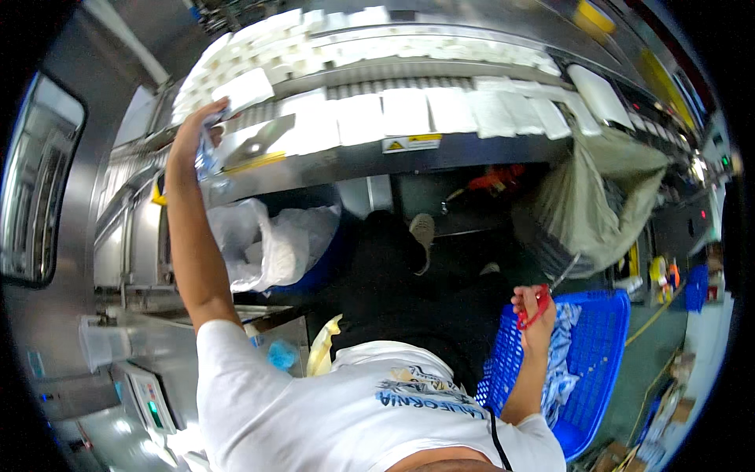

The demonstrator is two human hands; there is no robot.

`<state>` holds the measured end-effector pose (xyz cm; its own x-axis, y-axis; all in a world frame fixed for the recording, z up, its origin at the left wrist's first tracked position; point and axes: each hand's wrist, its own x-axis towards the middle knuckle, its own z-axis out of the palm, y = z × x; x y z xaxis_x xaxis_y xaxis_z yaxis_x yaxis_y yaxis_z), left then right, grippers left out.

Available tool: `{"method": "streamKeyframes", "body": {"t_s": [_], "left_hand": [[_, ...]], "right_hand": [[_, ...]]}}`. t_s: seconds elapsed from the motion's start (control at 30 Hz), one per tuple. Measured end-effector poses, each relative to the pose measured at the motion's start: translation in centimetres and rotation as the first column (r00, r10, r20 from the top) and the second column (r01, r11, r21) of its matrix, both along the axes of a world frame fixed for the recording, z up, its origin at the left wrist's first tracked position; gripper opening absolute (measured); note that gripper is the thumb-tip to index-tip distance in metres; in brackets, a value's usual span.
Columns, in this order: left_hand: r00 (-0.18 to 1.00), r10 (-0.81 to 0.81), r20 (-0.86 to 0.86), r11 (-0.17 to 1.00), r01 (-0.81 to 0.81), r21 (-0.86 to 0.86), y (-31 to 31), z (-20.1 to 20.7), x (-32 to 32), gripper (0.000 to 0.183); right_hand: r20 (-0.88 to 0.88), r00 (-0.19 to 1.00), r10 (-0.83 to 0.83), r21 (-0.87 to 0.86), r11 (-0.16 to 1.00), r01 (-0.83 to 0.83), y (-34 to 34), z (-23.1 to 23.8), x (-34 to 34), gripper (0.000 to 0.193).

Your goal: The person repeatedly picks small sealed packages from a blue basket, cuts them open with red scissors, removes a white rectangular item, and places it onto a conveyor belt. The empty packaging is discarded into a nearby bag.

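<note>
My left hand (211,118) reaches out over the left part of a conveyor. Its fingers are closed on a crumpled clear plastic wrapper (206,161) with bluish patches, which dangles below the hand. A white flat packet (248,88) lies at the fingertips; I cannot tell whether the hand grips it too. Low on the right, my right hand (533,305) is closed around red-handled scissors (536,308), whose metal blades point up and away. Along the near edge of the conveyor lies a row of white packets (405,111).
Many white packets (259,55) are stacked behind the rollers. Below the conveyor stands a blue bin lined with clear plastic (275,244). A greenish sack (598,197) hangs at right, above a blue basket (605,346) of blue-and-white wrappers. A scale (149,397) sits lower left.
</note>
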<state>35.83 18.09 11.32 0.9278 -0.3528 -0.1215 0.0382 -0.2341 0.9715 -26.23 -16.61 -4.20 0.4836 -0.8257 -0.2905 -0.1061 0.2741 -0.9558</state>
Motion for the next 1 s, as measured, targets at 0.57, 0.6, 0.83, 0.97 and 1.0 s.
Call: {"method": "streamKeyframes", "body": {"t_s": [0.57, 0.6, 0.83, 0.97, 1.0], "left_hand": [[0.981, -0.179, -0.070, 0.846, 0.190, 0.498, -3.2, -4.1, 8.7, 0.038], [0.970, -0.226, -0.087, 0.818, 0.237, 0.524, -3.7, -4.7, 9.1, 0.040], [0.729, -0.546, 0.414, 0.558, -0.052, 0.828, -3.3, 0.0, 6.8, 0.037], [0.863, -0.389, 0.323, 0.915, 0.322, 0.241, -12.8, 2.1, -14.3, 0.030], [0.784, -0.472, 0.403, 0.882, 0.422, 0.210, -15.4, 1.8, -19.0, 0.027]], "right_hand": [[-0.074, 0.997, -0.003, -0.009, 1.000, 0.003, -0.5, -0.4, -1.4, 0.018], [-0.068, 0.997, -0.033, 0.012, 0.999, 0.034, -0.4, -0.1, -1.2, 0.019], [-0.125, 0.989, -0.075, -0.081, 0.995, 0.065, -1.9, 1.2, -4.1, 0.021], [-0.155, 0.984, 0.090, -0.064, 0.993, -0.101, -1.5, 2.8, -2.5, 0.021], [0.034, 0.990, 0.139, -0.011, 0.990, -0.139, -1.2, 2.4, -1.6, 0.020]]}}
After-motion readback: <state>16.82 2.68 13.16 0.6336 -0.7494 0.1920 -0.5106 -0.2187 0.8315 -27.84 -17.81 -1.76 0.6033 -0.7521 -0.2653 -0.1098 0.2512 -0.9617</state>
